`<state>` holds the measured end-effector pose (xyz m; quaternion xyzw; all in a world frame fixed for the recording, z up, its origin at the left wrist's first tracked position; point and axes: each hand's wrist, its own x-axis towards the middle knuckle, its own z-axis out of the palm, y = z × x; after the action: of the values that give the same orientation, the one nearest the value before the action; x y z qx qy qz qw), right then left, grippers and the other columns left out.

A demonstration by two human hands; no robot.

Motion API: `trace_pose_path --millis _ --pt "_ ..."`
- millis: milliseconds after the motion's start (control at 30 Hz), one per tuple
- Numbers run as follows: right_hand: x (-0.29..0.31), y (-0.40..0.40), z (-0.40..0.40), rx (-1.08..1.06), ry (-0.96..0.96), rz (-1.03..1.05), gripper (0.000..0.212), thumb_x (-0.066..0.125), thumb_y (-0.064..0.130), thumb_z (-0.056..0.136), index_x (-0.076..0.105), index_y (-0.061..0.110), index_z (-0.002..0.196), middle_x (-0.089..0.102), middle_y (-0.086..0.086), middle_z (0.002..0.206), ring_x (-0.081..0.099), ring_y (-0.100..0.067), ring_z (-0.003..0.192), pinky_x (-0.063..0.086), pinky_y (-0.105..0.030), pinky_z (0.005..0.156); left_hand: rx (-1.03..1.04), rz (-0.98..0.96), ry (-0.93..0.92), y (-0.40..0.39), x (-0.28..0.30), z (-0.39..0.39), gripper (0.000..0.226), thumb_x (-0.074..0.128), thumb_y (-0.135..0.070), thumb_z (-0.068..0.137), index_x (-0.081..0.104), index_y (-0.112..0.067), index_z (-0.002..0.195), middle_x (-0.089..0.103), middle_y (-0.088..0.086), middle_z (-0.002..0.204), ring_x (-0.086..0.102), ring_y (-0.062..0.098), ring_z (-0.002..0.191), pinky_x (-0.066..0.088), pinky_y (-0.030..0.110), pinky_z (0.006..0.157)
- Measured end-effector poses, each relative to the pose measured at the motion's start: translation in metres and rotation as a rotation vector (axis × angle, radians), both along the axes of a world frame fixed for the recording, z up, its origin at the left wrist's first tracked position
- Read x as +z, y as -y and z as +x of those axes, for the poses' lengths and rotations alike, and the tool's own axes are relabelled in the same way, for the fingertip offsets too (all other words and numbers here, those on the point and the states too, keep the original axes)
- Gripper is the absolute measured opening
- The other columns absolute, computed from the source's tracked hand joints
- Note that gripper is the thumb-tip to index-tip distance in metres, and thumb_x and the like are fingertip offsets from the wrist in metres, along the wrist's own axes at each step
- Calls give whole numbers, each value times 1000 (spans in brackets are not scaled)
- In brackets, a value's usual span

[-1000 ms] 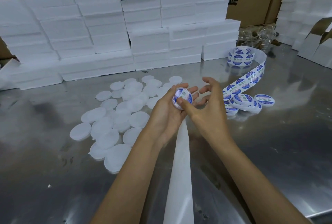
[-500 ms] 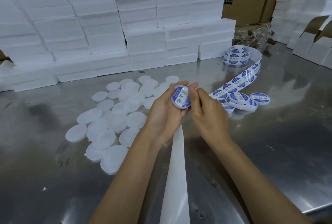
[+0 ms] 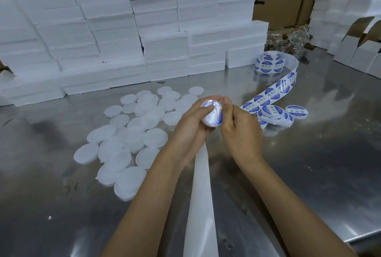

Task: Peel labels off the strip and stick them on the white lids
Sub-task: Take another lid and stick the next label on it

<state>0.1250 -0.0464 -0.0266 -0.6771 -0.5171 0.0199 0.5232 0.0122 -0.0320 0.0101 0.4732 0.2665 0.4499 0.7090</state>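
My left hand (image 3: 191, 120) grips a lid (image 3: 212, 113) while the right hand (image 3: 239, 125) presses its label; few labelled lids (image 3: 277, 113) lie right, many plain lids (image 3: 132, 131) remain on the counter (image 3: 309, 164).

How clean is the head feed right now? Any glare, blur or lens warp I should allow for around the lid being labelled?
Head view: glare streaks the steel table and whitens the label on the held lid, so its print is unreadable. The left hand and right hand look slightly soft. Wide-angle warp bends the foam box stack and the label strip.
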Motion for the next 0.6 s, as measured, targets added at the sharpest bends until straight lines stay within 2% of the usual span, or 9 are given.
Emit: trace_pose_path --millis 67,133,233,300,400,467,533,600 --pt "-1 0 0 85 -46 38 46 32 48 103 40 26 64 46 7 54 47 -21 61 34 -34 59 97 111 -103 -2 -1 -5 25 51 -5 100 64 -9 121 67 10 117 65 18 104 56 26 87" --pt "0 0 -1 188 -82 67 42 36 54 100 40 22 73 50 7 58 46 -15 59 38 -36 58 195 185 -167 -6 -3 -12 23 62 -6 95 68 -11 117 70 11 112 68 20 100 58 31 86" --pt "0 3 -7 290 -69 38 45 41 70 90 43 26 82 58 10 67 55 -9 61 46 -35 58 318 145 -127 -8 -3 -20 24 73 -7 88 68 -8 111 75 14 96 73 23 83 61 34 72" --pt "-2 4 -9 253 44 24 51 39 76 87 40 26 77 56 12 66 54 -9 61 44 -33 54 400 136 -147 -7 -2 -21 21 78 -14 86 66 -8 102 76 13 85 75 25 74 60 31 61" --pt "-4 3 -8 199 110 37 49 39 66 92 32 25 66 53 18 64 49 -10 56 31 -30 48 467 132 -201 -7 -5 -21 24 79 -25 86 65 -6 90 76 12 79 74 28 66 60 30 56" --pt "-4 1 -8 186 70 24 47 41 59 95 30 25 64 51 17 59 47 -9 54 28 -28 48 456 119 -213 -9 -5 -21 20 75 -25 89 67 -6 92 77 12 82 75 28 67 61 31 57" --pt "-4 -1 -6 196 -48 19 48 45 53 97 31 22 64 48 13 54 42 -10 51 28 -28 50 366 128 -201 -9 -5 -21 16 72 -15 92 69 -7 105 77 13 91 75 25 73 61 29 62" --pt "-3 -3 -3 220 -188 4 47 49 48 98 34 20 63 45 12 49 39 -9 49 28 -28 52 252 133 -191 -8 -5 -20 28 69 -2 91 67 -8 118 77 15 101 75 24 81 60 27 70"
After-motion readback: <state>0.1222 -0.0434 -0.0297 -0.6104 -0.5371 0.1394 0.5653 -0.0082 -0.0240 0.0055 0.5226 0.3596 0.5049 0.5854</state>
